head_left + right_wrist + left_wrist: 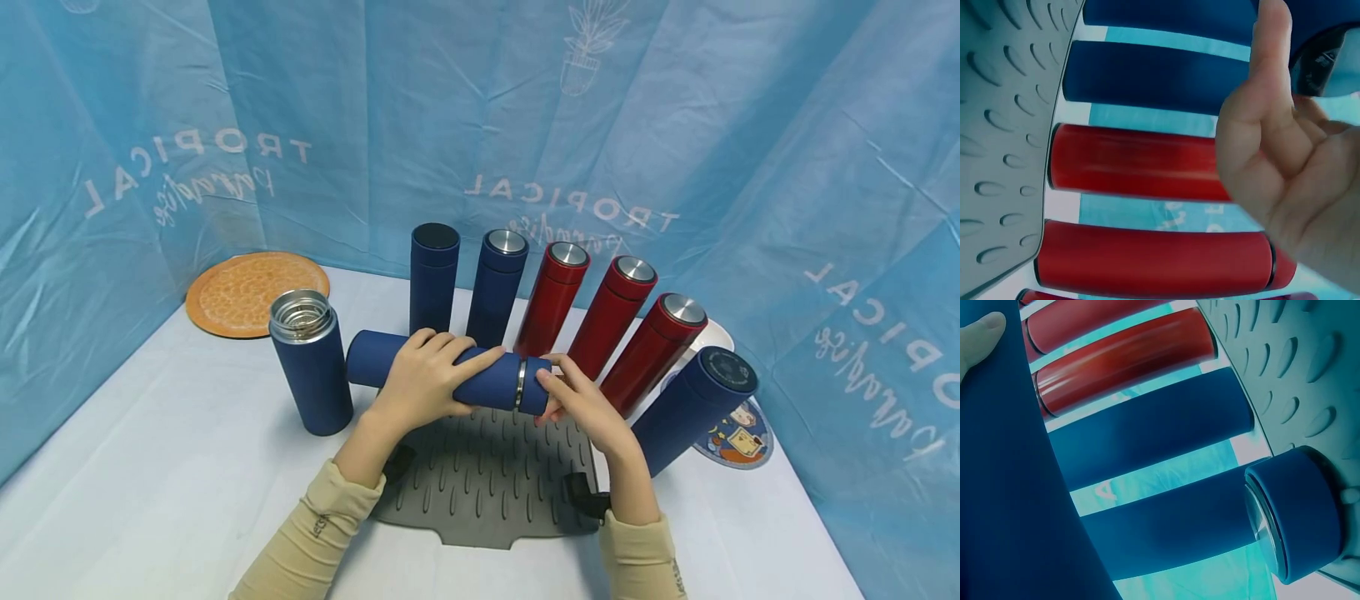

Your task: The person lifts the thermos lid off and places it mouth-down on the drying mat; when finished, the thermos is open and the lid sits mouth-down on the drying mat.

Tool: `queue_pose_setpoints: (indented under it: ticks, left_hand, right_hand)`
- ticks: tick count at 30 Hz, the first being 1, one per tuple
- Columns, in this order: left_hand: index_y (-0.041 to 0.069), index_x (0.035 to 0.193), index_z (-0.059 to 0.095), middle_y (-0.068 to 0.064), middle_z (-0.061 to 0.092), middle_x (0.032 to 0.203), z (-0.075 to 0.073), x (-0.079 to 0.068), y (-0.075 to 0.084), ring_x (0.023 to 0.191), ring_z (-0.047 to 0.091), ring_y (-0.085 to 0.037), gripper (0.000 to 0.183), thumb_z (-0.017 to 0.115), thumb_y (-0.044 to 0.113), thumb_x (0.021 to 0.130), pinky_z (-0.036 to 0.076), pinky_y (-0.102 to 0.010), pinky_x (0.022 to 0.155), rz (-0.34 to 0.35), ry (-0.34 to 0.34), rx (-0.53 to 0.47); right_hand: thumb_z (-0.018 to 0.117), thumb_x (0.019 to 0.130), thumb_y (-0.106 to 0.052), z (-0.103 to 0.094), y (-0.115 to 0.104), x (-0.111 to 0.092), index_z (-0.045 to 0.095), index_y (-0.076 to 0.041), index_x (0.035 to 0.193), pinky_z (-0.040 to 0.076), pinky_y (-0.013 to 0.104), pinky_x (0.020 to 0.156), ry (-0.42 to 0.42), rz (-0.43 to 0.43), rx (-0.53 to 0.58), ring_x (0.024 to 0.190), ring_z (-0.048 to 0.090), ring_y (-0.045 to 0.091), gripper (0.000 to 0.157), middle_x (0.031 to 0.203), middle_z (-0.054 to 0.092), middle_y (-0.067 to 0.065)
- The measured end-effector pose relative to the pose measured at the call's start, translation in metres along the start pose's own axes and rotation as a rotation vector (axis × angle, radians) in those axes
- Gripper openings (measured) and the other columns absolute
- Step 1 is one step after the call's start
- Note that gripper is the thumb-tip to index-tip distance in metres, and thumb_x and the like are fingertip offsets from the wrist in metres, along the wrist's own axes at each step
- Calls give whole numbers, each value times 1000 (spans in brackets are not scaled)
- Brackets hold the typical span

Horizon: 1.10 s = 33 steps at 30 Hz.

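Note:
A blue thermos flask [487,379] is held sideways above the grey mat, its base to the left and its lid [534,386] to the right. My left hand [427,375] grips the body from above. At the other end, the fingers and thumb of my right hand [588,404] hold the lid; a steel ring shows between lid and body. In the left wrist view, a loose blue cap [1300,515] with a silver top lies on the mat; the head view hides it. To the left stands an uncovered blue flask [315,379], its steel mouth showing.
Behind the grey ribbed mat [480,508] stand two blue flasks [433,279] and three red flasks [551,300]. Another blue flask [686,412] stands at right, near a patterned round mat [738,437] and a white dish [712,335]. An orange round placemat [251,292] lies back left.

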State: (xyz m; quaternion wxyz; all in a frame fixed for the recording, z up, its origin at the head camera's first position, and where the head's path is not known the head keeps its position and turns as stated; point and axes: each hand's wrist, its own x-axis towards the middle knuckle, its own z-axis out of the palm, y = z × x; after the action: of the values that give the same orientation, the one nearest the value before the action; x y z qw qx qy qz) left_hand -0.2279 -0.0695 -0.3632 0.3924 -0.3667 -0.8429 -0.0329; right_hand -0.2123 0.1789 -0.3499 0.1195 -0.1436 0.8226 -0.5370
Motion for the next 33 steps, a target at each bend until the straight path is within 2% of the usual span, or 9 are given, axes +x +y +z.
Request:
queue_pose_setpoints:
  ticks: [5, 8, 10, 12, 15, 19, 24, 29, 33]
  left_hand:
    - [29, 128, 54, -5, 66, 102, 0, -1, 0, 87, 62, -25, 86, 82, 58, 52, 46, -40, 82, 3, -11, 10]
    - [29, 128, 54, -5, 66, 102, -1, -1, -1, 88, 62, -25, 86, 82, 58, 52, 46, -40, 82, 3, -20, 16]
    - [29, 128, 54, -5, 66, 102, -1, 0, -1, 88, 62, -25, 87, 82, 59, 52, 46, -40, 83, 2, -22, 17]
    - [29, 128, 54, -5, 66, 102, -2, 0, -1, 88, 62, -25, 87, 82, 59, 52, 45, -40, 83, 0, -21, 16]
    - [29, 129, 53, -5, 66, 102, -2, 0, -2, 87, 62, -25, 87, 81, 59, 52, 46, -39, 82, -3, -17, 12]
    - [29, 129, 54, -5, 66, 102, -2, 0, -1, 87, 62, -25, 87, 81, 59, 52, 46, -39, 82, -3, -14, 13]
    - [29, 128, 54, -5, 66, 102, -1, 0, -1, 87, 62, -25, 87, 82, 59, 51, 46, -39, 82, -1, -5, 10]
    - [29, 128, 54, -5, 66, 102, -2, 0, -2, 87, 62, -24, 87, 81, 59, 52, 46, -39, 82, -13, -2, 5]
    - [28, 128, 55, -5, 65, 102, -3, 1, -3, 87, 62, -24, 86, 81, 58, 52, 46, -38, 81, -21, 15, -4]
  right_hand:
    - [62, 85, -26, -2, 4, -2, 33, -25, 135, 49, 41, 83, -43, -103, -9, 103, 55, 31, 58, 128, 41, 16]
    - [71, 78, -24, -3, 4, -3, 30, -30, 135, 48, 45, 86, -42, -164, -53, 104, 56, 32, 71, 134, 36, 13]
    - [73, 76, -24, -3, 3, -2, 28, -29, 138, 48, 46, 86, -32, -185, -79, 103, 57, 32, 77, 134, 35, 14]
    - [69, 80, -28, -3, 2, -2, 24, -28, 141, 48, 47, 86, -29, -178, -84, 106, 56, 35, 76, 134, 35, 16]
    - [53, 90, -38, -2, -1, -1, 24, -25, 142, 50, 45, 82, 6, -114, -91, 101, 58, 34, 61, 128, 41, 20]
    - [33, 97, -45, 1, -3, 2, 35, -15, 135, 52, 37, 72, 57, -6, -106, 76, 64, 24, 48, 107, 57, 20]
    - [34, 99, -42, 5, -2, 3, 43, -8, 124, 49, 30, 62, 47, 27, -82, 62, 65, 21, 44, 85, 63, 16]
    - [43, 96, -35, 2, -3, 1, 37, -12, 131, 49, 30, 64, 9, -23, -4, 68, 59, 26, 42, 102, 56, 21]
    - [47, 91, -29, -3, -3, -2, 33, -13, 133, 50, 33, 70, 5, -66, 56, 88, 53, 28, 47, 117, 46, 24]
